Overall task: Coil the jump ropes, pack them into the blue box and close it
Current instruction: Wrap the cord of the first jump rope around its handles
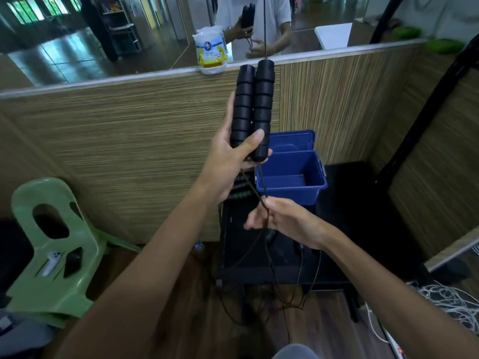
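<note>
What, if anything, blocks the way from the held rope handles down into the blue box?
Nothing visible does. The blue box stands open and looks empty, its lid tipped back. The left hand holds the black handles above it; the right hand pinches the uncoiled cord hanging in front.

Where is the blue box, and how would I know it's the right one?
Find the wood-striped wall under the long mirror. In front of it stands a low black table, and the blue box sits on its far edge, just right of the black handles the left hand holds up. It's the only blue thing, its lid open.
</note>
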